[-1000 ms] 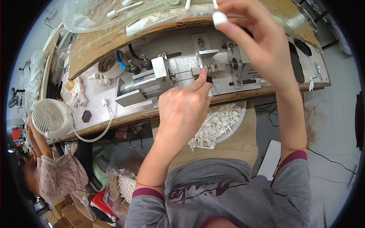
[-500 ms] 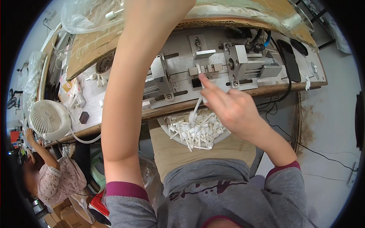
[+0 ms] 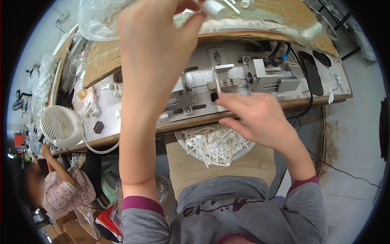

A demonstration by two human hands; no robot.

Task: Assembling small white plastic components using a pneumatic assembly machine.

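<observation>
At the top edge, my left hand [image 3: 156, 24] pinches a white cylindrical plastic piece [image 3: 214, 9] between thumb and fingers; some fingers are cut off by the frame. A thin white stick part [image 3: 218, 86] rests in the small metal holder [image 3: 231, 82] at the middle of the metal jig. My right hand [image 3: 258, 116] is at the jig's front edge, index fingertip at the stick's near end, thumb held apart below. Beneath it, a round white bowl [image 3: 194, 154] on my lap holds many white stick-shaped pieces with cylindrical heads [image 3: 217, 142].
Metal clamp blocks [image 3: 256, 75] flank the holder. Cardboard [image 3: 284, 16] covered with plastic film lies behind, with loose white pieces on it. A white fan [image 3: 61, 126] stands left, a black phone [image 3: 310, 73] right. Another person [image 3: 67, 187] works at far left.
My left hand has come back into view with the white piece in it. A white part dropping below my right hand is gone from the air. My right thumb now shows apart.
</observation>
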